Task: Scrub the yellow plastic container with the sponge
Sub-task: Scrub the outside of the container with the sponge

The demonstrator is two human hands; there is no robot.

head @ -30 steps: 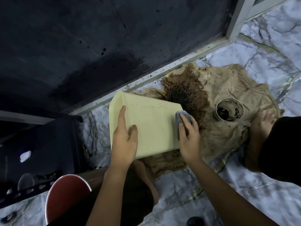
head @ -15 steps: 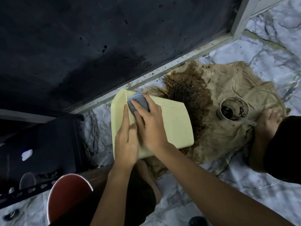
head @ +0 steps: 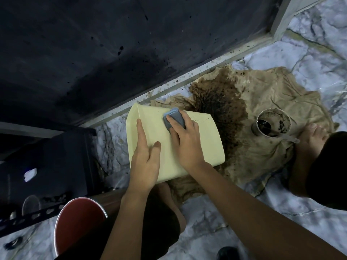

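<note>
Since half a second ago, the right hand [head: 185,142] is sliding the sponge [head: 173,120] rightward along the upper edge of the yellow plastic container [head: 202,141]; a second ago it was working at the container's right edge. Now the sponge is lying near the middle of that upper edge, left of centre in the frame, with its blue-grey top corner peeking out beyond the fingertips.

Fingers of the right hand are lying fairly flat over the sponge, pressing it down against the yellow surface, with the thumb alongside; how far they are curling round it I cannot tell. Beside it, the left hand [head: 145,158] is resting spread on the container's left part, index finger stretched toward the upper left corner and thumb pointing at the right hand, the two hands nearly touching.

Centre frame, the container is lying tilted with a broad flat side facing up, its right part sitting over a beige cloth [head: 272,113] that is carrying a large dark brown stain [head: 221,102]. On the cloth, at the right, a round cup [head: 272,122] with dark residue is standing just beside a bare foot [head: 311,139]. Marbled floor [head: 216,218] is showing around them, and a red round object [head: 78,222] is sitting at lower left.
</note>
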